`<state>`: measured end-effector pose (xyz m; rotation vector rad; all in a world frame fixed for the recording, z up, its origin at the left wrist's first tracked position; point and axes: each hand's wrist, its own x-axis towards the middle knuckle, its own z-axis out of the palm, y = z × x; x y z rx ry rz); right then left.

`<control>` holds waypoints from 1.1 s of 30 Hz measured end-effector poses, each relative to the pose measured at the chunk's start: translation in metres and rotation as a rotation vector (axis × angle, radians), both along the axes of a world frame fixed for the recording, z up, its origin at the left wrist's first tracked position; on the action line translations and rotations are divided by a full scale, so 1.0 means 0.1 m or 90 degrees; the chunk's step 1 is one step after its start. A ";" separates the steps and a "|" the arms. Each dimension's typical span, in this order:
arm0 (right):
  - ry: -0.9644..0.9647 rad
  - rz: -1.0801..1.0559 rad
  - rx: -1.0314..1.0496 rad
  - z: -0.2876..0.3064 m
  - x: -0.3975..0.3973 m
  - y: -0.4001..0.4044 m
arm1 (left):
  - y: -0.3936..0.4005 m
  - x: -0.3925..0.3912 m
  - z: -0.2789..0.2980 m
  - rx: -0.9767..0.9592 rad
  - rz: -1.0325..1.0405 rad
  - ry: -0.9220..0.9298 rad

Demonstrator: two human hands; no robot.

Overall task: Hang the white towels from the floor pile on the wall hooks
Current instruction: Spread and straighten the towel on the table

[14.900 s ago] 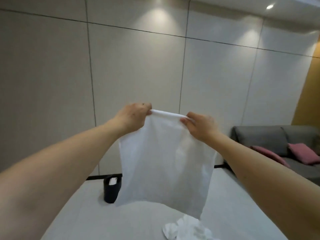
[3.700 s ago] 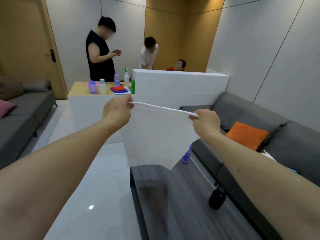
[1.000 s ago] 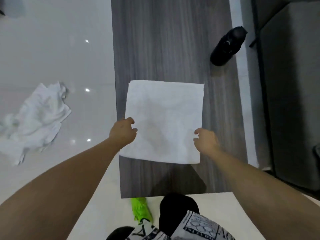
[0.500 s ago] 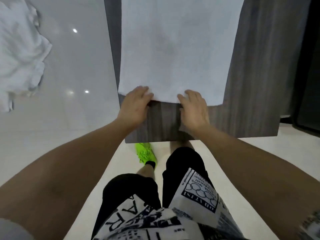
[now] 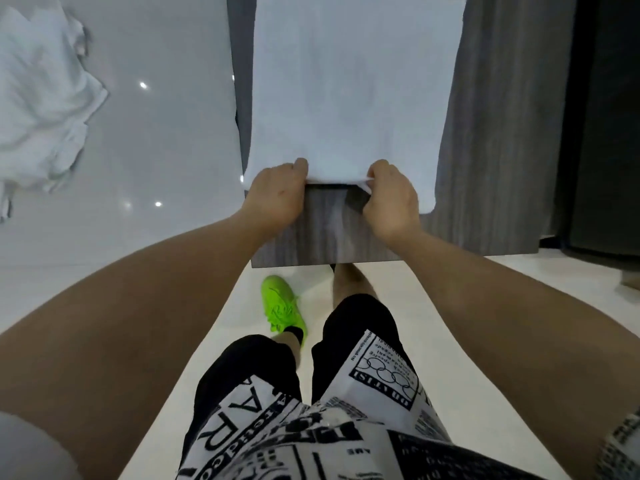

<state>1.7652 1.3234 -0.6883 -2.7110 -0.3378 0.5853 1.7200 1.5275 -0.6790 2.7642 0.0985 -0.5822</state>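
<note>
Grey table [image 5: 502, 133] bears towel [image 5: 353, 81] (flat); fingers [image 5: 300, 167] pinch its near edge.

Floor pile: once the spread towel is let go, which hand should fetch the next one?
Left, probably. The floor pile lies on the person's left, beyond the table edge. The left hand grips the spread towel at that side; the right hand would have to cross over.

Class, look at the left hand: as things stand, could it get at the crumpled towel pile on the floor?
Probably not yet: the left hand grips the flat towel on the table; the pile lies apart, unobstructed.
</note>
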 end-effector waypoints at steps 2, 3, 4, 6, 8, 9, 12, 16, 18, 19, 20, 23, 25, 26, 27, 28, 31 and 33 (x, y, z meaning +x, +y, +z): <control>0.014 -0.010 0.031 0.37 0.02 0.02 | 0.04 0.01 0.35 -0.029 -0.004 -0.033; 0.012 -0.012 0.035 0.56 0.03 0.03 | 0.07 0.01 0.53 -0.034 -0.012 -0.049; -0.002 -0.014 0.035 0.82 0.07 0.06 | 0.13 0.05 0.78 -0.031 -0.017 -0.068; -0.032 -0.017 0.008 1.20 0.22 0.16 | 0.22 0.19 1.14 -0.030 -0.011 -0.107; -0.090 -0.009 -0.015 1.77 0.36 0.26 | 0.33 0.35 1.68 -0.019 0.010 -0.159; -0.123 0.000 -0.008 2.07 0.42 0.32 | 0.38 0.42 1.96 -0.015 0.019 -0.187; -0.246 0.026 0.034 2.92 0.61 0.46 | 0.53 0.60 2.82 0.018 0.054 -0.279; -0.347 0.134 0.097 4.00 0.79 0.70 | 0.85 0.64 3.89 0.048 0.094 -0.407; -0.364 0.198 0.100 4.34 0.94 0.83 | 1.03 0.66 4.26 0.077 0.068 -0.463; -0.382 0.238 0.113 4.57 1.01 0.93 | 1.14 0.63 4.52 0.110 0.063 -0.484; -0.398 0.271 0.130 4.77 1.08 1.04 | 1.25 0.58 4.75 0.147 0.061 -0.497; -0.467 0.353 0.176 5.31 1.29 1.40 | 1.52 0.40 5.35 0.229 0.053 -0.567; -0.524 0.402 0.201 5.57 1.36 1.65 | 1.60 0.24 5.65 0.271 0.077 -0.582; -0.543 0.429 0.213 5.68 1.38 1.79 | 1.65 0.15 5.77 0.292 0.101 -0.586; -0.553 0.453 0.225 5.79 1.37 1.94 | 1.70 0.05 5.86 0.311 0.129 -0.591; -0.560 0.474 0.239 5.88 1.33 2.10 | 1.74 -0.07 5.95 0.332 0.164 -0.592; -0.561 0.549 0.287 6.09 1.07 2.55 | 1.87 -0.53 6.08 0.394 0.270 -0.605; -0.545 0.616 0.315 6.17 0.78 2.82 | 1.93 -0.94 6.15 0.436 0.333 -0.581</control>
